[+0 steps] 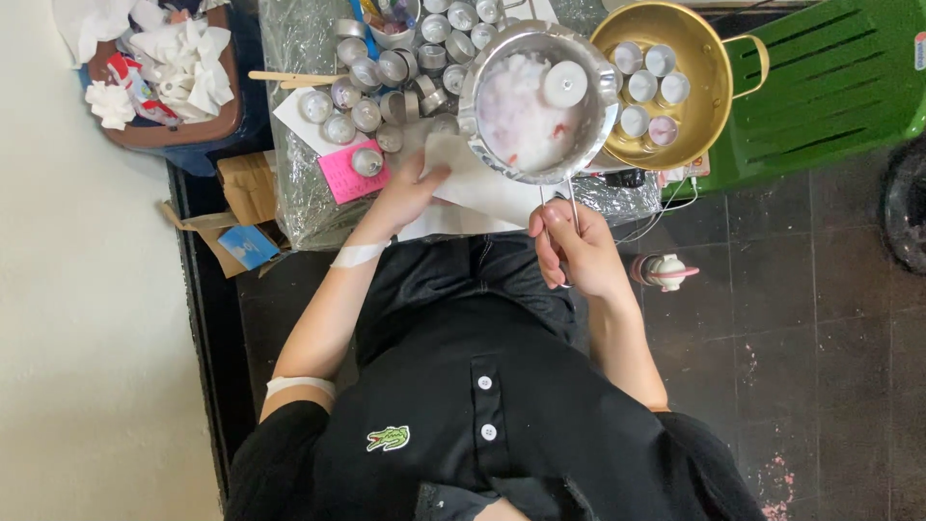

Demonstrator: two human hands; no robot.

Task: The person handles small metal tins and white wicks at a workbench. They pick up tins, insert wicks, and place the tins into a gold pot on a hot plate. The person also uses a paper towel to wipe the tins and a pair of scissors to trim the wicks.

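A person's right hand (577, 253) closes around the wire handle (569, 207) of a steel pot (536, 101) of pale wax. The handle runs straight back from pot to hand. The left hand (410, 188), fingers loosely spread, presses white paper (477, 183) just left of the pot.

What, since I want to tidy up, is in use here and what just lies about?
In use:
- steel pot of white bits, its wire handle held by the right hand
- white paper under the left hand

Lying about:
- gold pan
- tin cups
- pink note
- wooden sticks
- tissue basket
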